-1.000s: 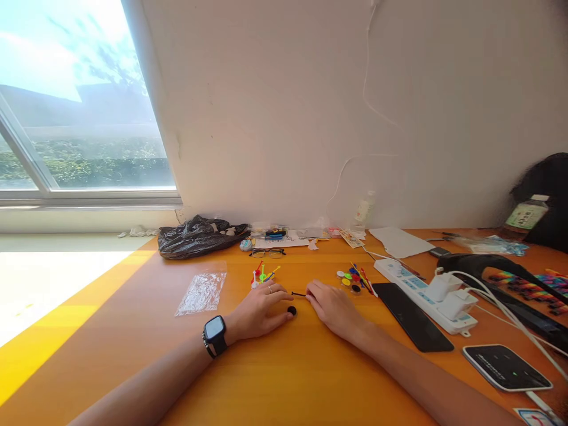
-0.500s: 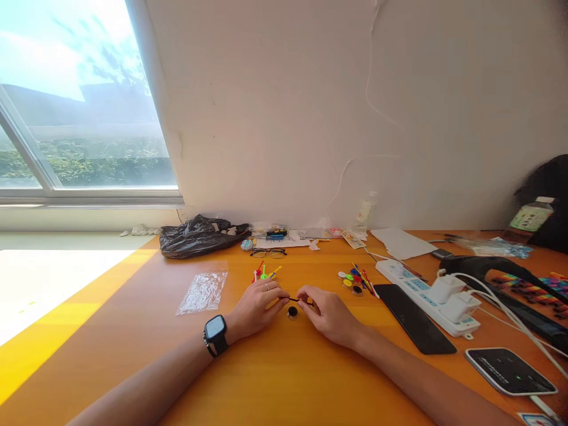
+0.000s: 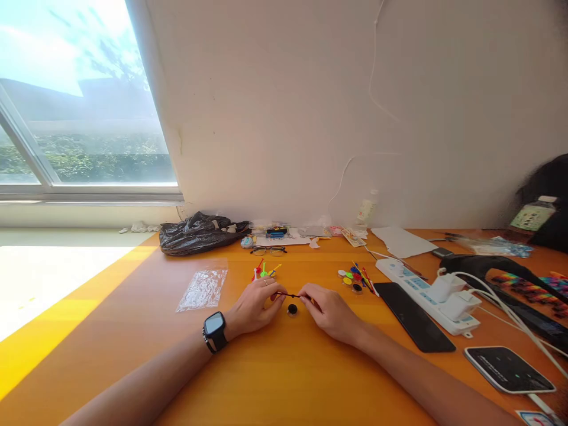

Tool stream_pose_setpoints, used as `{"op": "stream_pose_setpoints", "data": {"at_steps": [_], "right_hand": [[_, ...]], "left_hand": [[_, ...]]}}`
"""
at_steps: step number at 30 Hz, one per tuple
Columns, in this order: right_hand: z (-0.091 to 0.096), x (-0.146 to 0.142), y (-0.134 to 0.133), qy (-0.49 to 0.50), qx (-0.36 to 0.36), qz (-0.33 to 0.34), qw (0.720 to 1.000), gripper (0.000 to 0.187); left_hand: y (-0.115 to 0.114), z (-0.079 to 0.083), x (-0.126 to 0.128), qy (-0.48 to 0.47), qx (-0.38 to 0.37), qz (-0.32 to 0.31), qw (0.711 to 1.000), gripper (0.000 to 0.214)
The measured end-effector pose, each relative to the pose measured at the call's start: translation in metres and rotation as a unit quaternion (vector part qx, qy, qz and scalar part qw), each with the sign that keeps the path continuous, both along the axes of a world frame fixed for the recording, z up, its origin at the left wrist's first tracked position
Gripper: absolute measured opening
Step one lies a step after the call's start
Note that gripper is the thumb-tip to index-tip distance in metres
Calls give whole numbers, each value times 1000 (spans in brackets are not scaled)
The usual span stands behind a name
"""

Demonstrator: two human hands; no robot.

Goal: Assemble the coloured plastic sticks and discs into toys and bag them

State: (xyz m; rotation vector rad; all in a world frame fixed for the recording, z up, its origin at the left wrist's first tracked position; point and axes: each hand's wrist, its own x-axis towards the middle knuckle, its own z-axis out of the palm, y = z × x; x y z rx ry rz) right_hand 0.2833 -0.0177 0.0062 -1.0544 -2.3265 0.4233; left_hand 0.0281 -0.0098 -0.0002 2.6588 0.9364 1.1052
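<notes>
My left hand (image 3: 256, 306), with a ring and a black smartwatch (image 3: 215, 330) on the wrist, and my right hand (image 3: 331, 309) both pinch the ends of a thin black stick (image 3: 289, 294) held just above the orange table (image 3: 284, 367). A small black disc (image 3: 291, 309) lies on the table right below the stick, between my hands. Behind my left hand lie a few coloured sticks with round ends (image 3: 265, 272). To the right of my right hand sits a pile of coloured discs and sticks (image 3: 355, 278).
A clear plastic bag (image 3: 202, 289) lies left; a black plastic bag (image 3: 197, 232) and glasses (image 3: 267, 251) sit near the wall. On the right are a white power strip with chargers (image 3: 428, 291), a black phone (image 3: 413, 316), a black device (image 3: 509, 369), cables and a bottle (image 3: 530, 216).
My right hand lifted the black stick off the table toward my left hand. My left hand came off the black disc and pinched the stick's other end.
</notes>
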Motion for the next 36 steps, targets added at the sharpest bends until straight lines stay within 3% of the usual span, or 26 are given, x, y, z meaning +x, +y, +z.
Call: {"op": "stream_pose_setpoints", "data": {"at_steps": [14,22,36], "right_hand": [[5,-1,-5,-54,-25,9,998,19],[2,0,-4,-83,-32,24,996,25],[4,-1,-6,-83,-20,31,996,26]], "left_hand": [[0,-3,-1,30,-4,-7,1000,18],[3,-9,0,58,-13,-54,997,20],[10,-22,0,61,14,-57,996,19]]}}
